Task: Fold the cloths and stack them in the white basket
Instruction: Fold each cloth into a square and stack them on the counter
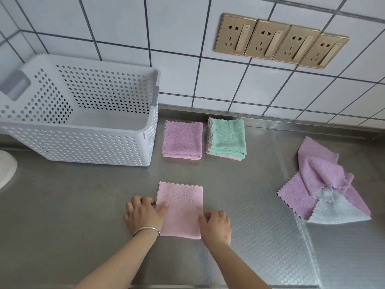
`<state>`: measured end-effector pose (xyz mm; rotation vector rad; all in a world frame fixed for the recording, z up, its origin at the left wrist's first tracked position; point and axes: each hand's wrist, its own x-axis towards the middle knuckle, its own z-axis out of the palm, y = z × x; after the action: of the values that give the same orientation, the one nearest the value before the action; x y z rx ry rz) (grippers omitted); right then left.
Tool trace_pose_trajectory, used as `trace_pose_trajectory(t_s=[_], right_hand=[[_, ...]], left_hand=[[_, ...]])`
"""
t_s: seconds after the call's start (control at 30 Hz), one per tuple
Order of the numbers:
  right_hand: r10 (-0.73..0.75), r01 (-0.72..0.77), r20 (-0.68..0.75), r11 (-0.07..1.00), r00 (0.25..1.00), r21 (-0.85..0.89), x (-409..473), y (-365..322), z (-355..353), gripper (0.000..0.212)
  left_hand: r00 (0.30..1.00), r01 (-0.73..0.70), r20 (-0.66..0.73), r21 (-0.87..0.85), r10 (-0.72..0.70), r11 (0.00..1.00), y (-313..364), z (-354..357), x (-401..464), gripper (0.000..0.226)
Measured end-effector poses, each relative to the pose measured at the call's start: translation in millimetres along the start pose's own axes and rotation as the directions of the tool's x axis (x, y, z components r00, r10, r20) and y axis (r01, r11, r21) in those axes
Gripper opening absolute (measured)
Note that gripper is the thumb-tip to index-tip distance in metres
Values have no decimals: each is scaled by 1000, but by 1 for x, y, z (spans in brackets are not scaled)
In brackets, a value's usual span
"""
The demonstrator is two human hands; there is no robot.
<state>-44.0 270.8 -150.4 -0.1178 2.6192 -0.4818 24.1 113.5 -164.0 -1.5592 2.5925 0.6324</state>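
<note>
A stainless steel counter [62, 205] with an embossed, dimpled strip running down its right part. Behind it, a wall of white tiles [177, 28] with dark grout. Four gold-coloured power sockets [281, 41] sit side by side on the wall at upper right. A white rounded object [6, 170] is cut off at the left edge.
</note>
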Motion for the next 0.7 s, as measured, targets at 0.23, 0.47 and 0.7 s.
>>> trace_pose_trajectory(t_s=[0.23,0.47,0.7], right_hand=[[45,-69,137,982,990,176,-3,-12,4,23],[-83,79,-20,813,996,577,8,-38,-41,14],[-88,140,-112,741,990,657,95,-100,-86,17]], left_hand=[[988,77,147,-149,-55,986,8,-3,2,25],[995,93,83,-704,-48,704,49,-42,8,27],[932,-320,-75,-625,354,712,109,-69,72,51]])
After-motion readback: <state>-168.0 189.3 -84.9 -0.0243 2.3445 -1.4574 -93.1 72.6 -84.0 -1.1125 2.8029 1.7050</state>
